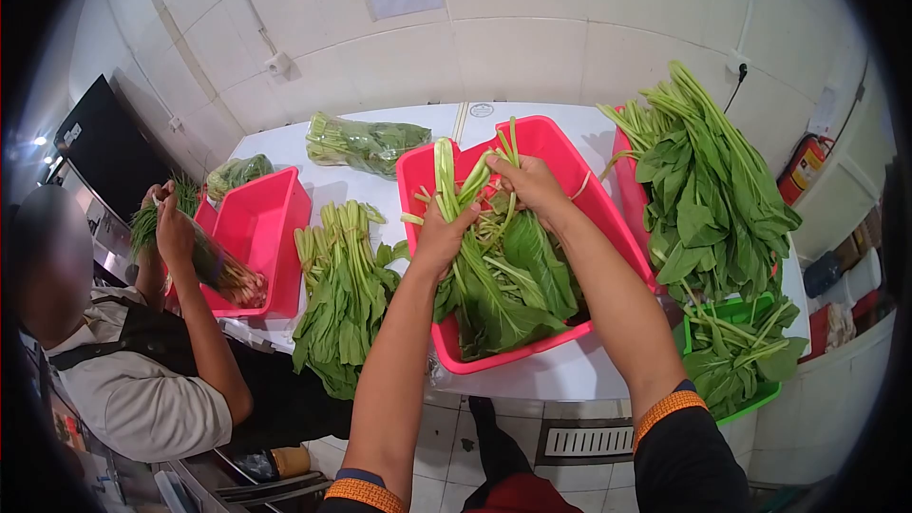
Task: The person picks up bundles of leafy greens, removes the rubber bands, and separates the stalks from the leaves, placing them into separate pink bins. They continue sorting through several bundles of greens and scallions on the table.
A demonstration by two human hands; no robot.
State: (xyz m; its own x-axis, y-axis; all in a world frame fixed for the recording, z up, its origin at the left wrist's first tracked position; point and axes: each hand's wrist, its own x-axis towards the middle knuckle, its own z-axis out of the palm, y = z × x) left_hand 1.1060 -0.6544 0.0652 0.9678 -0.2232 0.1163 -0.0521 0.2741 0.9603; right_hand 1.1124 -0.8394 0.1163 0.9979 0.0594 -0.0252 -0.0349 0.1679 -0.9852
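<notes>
Over a pink basket (pixel 617 247) in front of me, my left hand (pixel 443 236) is closed round the pale stems of some leafy greens (pixel 489 309). Their leaves hang down into the basket. Close beside it, my right hand (pixel 530 188) is closed on more green stems (pixel 511 138), fingers bent round them. Other stems and leaves lie inside the basket beneath my hands. Just left of the basket, a tied bundle of leafy greens (pixel 342 294) lies on the white table (pixel 560 382), its leaves drooping over the front edge.
At the left, a co-worker (pixel 157 361) holds a bunch of spring onions (pixel 223 266) by another pink basket (pixel 261 237). Bagged greens (pixel 366 144) lie at the back. A tall pile of greens (pixel 708 190) fills the right, above a green basket (pixel 750 407).
</notes>
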